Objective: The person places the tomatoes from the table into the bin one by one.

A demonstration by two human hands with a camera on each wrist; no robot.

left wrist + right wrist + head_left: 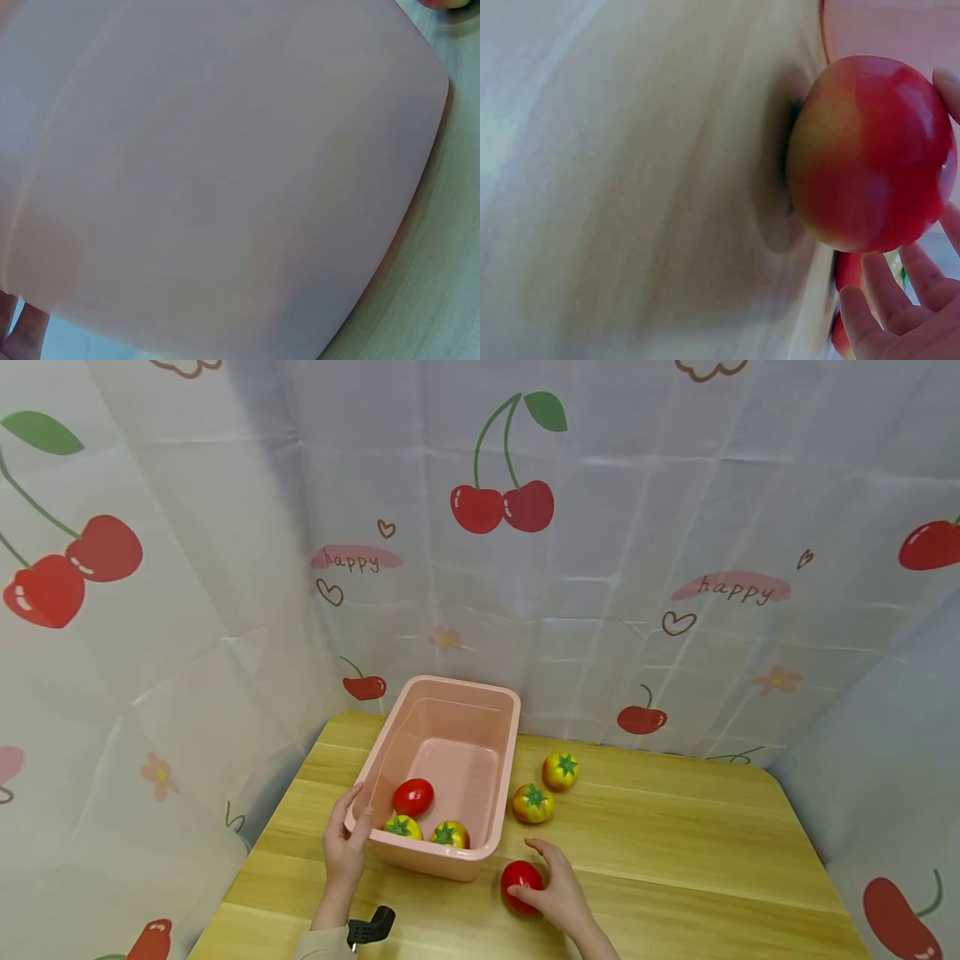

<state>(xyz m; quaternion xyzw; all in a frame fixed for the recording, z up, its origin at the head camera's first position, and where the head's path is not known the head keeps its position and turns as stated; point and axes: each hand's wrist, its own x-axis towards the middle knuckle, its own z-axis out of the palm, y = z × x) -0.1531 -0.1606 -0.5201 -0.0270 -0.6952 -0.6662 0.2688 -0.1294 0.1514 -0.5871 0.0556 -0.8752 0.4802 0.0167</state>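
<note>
A pink plastic bin (480, 855) stands on the table, its near left corner gripped by my left hand (347, 847), thumb and fingers at the rim. Inside, at the near end, lie a red tomato (413, 797) and two yellow-red ones with green tops, a left tomato (402, 827) and a right tomato (451, 835). Right of the bin, my right hand (561, 892) is around another red tomato (521, 887), thumb over it and fingers spread. In the right wrist view this tomato (874, 157) has its green top turned to the table. The bin's outer wall (225, 180) fills the left wrist view.
Two more yellow-red tomatoes, a nearer tomato (533, 803) and a farther tomato (560, 771), sit just right of the bin. A cherry-print curtain (570, 610) surrounds the wooden table (690, 843). A black device (371, 927) is at my left wrist.
</note>
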